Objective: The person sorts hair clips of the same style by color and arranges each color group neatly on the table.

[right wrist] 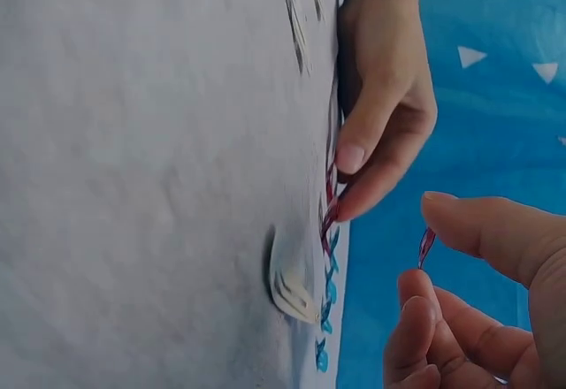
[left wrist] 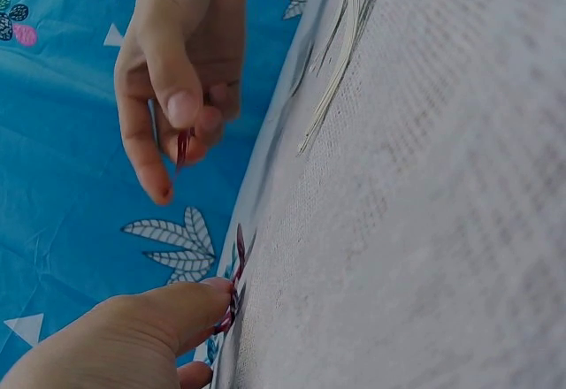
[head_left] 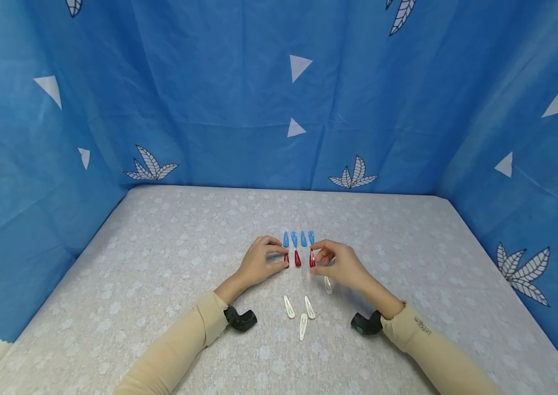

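right grip (head_left: 339,263), narrowly parted, pinches red clip (right wrist: 426,247), raised; left grip (head_left: 261,260) pinches end clip (head_left: 286,259) — step, judged: row-laying; next calls for level lowering.

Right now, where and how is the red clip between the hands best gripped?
Probably pinch the red clip across its long edges, midway, from above and the near side: it's slim; blue clips lie beyond, left hand and right hand alongside.

Glossy red clips (head_left: 297,259), possibly metal, cloth backdrop (head_left: 239,82)
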Demonstrator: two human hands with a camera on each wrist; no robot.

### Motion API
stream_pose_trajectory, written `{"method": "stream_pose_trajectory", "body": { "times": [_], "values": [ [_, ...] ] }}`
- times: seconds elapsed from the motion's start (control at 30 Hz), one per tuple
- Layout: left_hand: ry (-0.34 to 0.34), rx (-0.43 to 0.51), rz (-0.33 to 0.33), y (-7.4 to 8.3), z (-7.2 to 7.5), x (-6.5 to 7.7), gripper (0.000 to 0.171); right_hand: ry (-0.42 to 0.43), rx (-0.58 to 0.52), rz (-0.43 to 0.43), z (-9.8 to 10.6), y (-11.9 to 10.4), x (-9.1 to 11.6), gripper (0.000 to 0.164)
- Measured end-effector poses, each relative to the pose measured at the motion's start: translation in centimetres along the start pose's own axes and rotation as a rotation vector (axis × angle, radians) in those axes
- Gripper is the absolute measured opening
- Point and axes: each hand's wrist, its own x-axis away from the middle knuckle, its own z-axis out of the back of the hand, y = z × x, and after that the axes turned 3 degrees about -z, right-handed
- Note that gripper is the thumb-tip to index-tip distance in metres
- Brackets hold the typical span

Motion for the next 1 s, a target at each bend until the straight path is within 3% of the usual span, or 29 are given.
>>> {"method": "stream_pose_trajectory", "body": {
  "times": [0.2, 0.5, 1.0],
  "values": [
    [-0.006, 0.001, 0.004, 0.1, 0.1, -0.1, 0.029, -0.007, -0.011, -0.059, -0.1, 0.3, -1.5, 0.047],
    [-0.011, 0.015, 0.015, 0.1, 0.1, 0.0, 0.029, -0.047, -0.011, -0.074, -0.6, 1.0, -2.8, 0.048],
    [-0.009, 0.011, 0.022, 0.1, 0.1, 0.0, 0.028, -0.081, -0.017, -0.123, -1.1, 1.8, -3.3, 0.047]
  ]
}}
